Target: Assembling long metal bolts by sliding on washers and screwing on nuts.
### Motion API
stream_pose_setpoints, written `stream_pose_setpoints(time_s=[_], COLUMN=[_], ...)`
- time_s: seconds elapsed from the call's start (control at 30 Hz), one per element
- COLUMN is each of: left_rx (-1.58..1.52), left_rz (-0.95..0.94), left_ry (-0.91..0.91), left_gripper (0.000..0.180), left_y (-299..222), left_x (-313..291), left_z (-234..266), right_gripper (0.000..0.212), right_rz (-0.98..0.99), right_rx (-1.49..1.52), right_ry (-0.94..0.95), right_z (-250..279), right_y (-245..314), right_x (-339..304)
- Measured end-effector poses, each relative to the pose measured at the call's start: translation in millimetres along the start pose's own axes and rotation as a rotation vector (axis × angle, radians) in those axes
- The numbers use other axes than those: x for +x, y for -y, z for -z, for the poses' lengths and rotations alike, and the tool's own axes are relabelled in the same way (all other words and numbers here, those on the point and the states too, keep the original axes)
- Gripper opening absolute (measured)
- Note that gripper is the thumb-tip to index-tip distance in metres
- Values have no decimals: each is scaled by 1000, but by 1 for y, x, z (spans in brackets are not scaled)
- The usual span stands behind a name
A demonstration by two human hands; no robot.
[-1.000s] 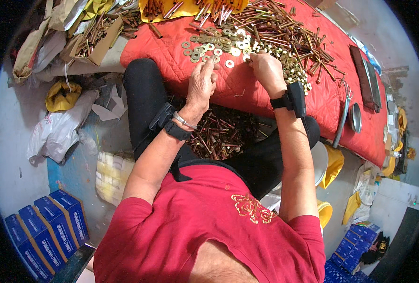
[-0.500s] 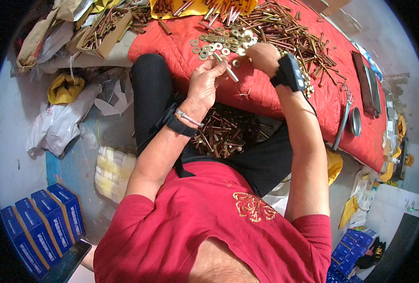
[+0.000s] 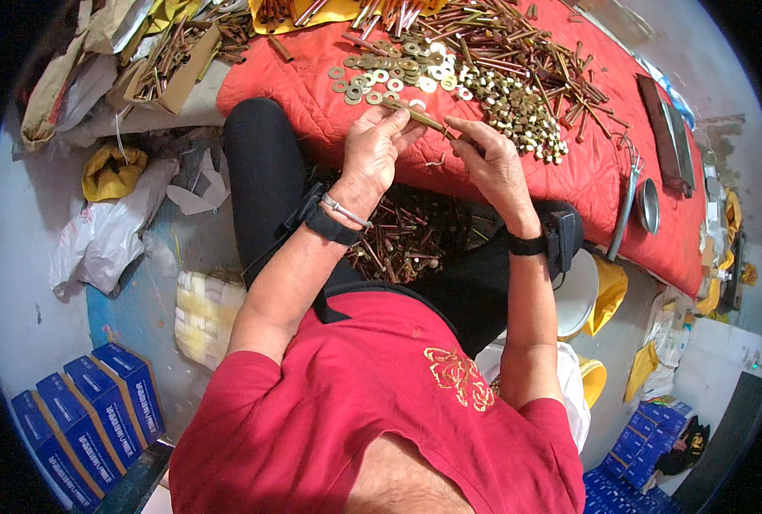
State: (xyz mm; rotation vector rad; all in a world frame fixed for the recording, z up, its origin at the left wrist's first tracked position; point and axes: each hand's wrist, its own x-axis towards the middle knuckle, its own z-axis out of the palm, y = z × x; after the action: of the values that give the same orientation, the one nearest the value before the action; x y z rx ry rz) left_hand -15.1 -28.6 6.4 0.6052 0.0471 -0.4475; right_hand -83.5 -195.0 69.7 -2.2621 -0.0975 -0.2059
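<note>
Roughly at twelve o'clock in the head view, a slim, straight, brass-coloured metal rod [image 3: 420, 116] is held up at the near edge of a red quilted cloth [image 3: 300, 98]. Its long axis runs from ten o'clock to four o'clock. The left hand [image 3: 371, 147] grasps the ten o'clock end between thumb and fingers; from that palm the rod lies toward two o'clock. The right hand [image 3: 494, 164] has its thumb and index finger drawn together around the four o'clock end, so the rod lies toward ten o'clock from that palm. Whether those right fingertips pinch the end or only hover beside it cannot be told. The left hand is plainly the nearer, being in contact.

Past the rod, toward eleven o'clock, flat ring-shaped metal washers [image 3: 396, 74] crowd close to the left fingertips. A pile of small pale-gold metal nuts [image 3: 525, 116] sits at two o'clock, with long reddish-bronze bolts [image 3: 561, 73] behind it. Open room shows as bare cloth at ten o'clock from the left hand and between the palms, at six o'clock from the rod, down to the cloth's edge.
</note>
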Motion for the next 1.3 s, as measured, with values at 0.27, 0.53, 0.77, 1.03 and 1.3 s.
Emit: stream_pose_setpoints(time_s=[0.27, 0.53, 0.77, 1.03, 1.3], left_rx=[138, 2, -255, -63, 392], left_rz=[26, 316, 288, 256, 181], left_ry=[-3, -73, -132, -102, 21], left_gripper=[9, 9, 18, 23, 14], left_y=[10, 56, 20, -7, -13], left_x=[-5, -22, -2, -8, -23], left_z=[1, -15, -1, 5, -10], right_gripper=[13, 27, 13, 10, 10], right_rz=[-123, 104, 20, 88, -60], right_rx=[-24, 495, 62, -622, 475], right_ry=[27, -675, -550, -262, -138], right_z=[5, -33, -12, -24, -11], right_y=[2, 8, -39, -67, -20], right_x=[-3, 6, 56, 70, 19])
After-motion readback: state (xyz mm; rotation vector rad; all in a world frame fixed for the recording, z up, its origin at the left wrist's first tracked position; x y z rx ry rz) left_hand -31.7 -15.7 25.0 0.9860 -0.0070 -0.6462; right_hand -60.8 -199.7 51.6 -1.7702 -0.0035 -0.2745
